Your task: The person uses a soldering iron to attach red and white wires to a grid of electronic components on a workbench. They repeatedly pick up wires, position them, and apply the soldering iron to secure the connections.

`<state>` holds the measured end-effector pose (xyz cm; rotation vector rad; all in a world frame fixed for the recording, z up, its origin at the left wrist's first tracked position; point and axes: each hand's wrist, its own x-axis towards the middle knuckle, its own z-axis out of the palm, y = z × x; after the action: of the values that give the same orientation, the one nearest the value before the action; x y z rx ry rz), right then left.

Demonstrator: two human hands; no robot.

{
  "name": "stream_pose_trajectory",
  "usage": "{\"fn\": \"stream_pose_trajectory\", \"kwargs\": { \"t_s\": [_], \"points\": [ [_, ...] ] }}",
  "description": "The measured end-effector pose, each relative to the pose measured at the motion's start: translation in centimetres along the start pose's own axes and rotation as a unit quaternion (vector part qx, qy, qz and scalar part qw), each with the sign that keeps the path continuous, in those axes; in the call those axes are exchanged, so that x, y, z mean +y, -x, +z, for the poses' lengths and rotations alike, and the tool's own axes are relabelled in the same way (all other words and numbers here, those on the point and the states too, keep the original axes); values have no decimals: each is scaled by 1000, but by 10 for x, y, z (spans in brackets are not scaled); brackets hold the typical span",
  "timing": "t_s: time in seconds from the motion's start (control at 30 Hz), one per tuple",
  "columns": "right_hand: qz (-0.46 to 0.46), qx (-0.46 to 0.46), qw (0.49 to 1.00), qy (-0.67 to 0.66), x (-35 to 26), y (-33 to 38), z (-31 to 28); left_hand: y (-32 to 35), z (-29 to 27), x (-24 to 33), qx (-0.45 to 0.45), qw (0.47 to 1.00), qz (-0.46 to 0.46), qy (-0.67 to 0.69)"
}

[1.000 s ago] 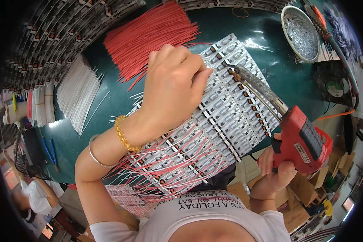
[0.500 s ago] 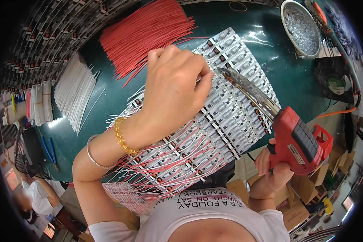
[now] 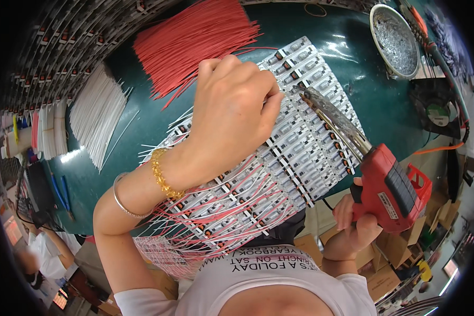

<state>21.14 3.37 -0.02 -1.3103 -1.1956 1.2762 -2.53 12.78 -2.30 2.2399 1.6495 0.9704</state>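
A panel of small white modules in rows (image 3: 300, 137) lies tilted across the table's near edge, with red and white wires (image 3: 237, 203) fanning from its lower left part. Over its upper left, my left hand (image 3: 234, 108) is closed, thumb and forefinger pinched on a thin wire that is mostly hidden behind the fingers. My right hand (image 3: 355, 224) grips a red soldering gun (image 3: 392, 189) by its handle. The gun's long, dark-crusted tip (image 3: 326, 110) points up and left over the modules, a little to the right of my left fingertips.
Bundles of red wires (image 3: 195, 45) and white wires (image 3: 97, 118) lie on the green table (image 3: 389, 121). A bowl of silvery scraps (image 3: 395, 42) stands far right, near a black fan (image 3: 440, 108). Blue-handled pliers (image 3: 63, 192) lie left. Another person (image 3: 50, 255) sits lower left. Cardboard boxes (image 3: 387, 279) stand lower right.
The soldering gun's tip has shifted slightly right, away from my left fingertips. My left hand stays pinched above the panel. The whole view has moved a little.
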Motion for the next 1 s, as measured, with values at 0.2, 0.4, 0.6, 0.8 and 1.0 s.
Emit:
{"fn": "stream_pose_trajectory", "kwargs": {
  "t_s": [0.2,0.4,0.6,0.8,1.0],
  "points": [
    [-17,-5,999,-31,3,-3,1,4,-18,-1,12,998,34,-58],
    [-35,5,997,-68,6,-2,-9,47,-110,-50,8,918,-96,-384],
    [-52,-21,996,-73,9,-1,-6,90,-130,-92,-16,935,-109,-336],
    [-55,-35,994,-88,9,3,-10,86,-129,-82,52,940,-104,-321],
    [-38,-31,994,-99,14,6,-22,63,-121,-37,131,972,-192,-34]
  ]
}}
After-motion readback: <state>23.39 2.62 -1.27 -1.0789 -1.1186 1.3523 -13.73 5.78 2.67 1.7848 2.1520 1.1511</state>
